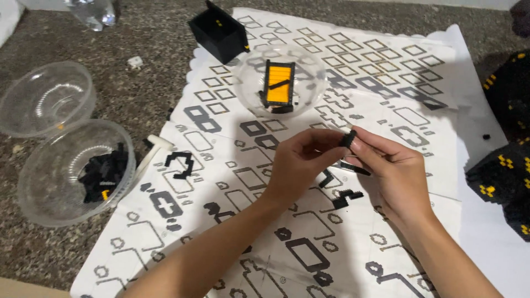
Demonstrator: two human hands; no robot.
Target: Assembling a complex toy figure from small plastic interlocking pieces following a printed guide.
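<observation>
Above the instruction sheet (pixel 353 72), left hand (pixel 301 165) and right hand (pixel 386 171) are pinching a small black brick (pixel 348 138) together; black-and-yellow sections (pixel 505 171) standing assembled right of it, loose bricks (pixel 102 174) remaining left.

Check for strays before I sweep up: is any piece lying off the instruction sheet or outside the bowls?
Yes. A small white piece lies alone on the speckled floor, off the printed sheet. A tiny black piece sits apart near the sheet's right edge. Both hands pinch one black piece.
</observation>
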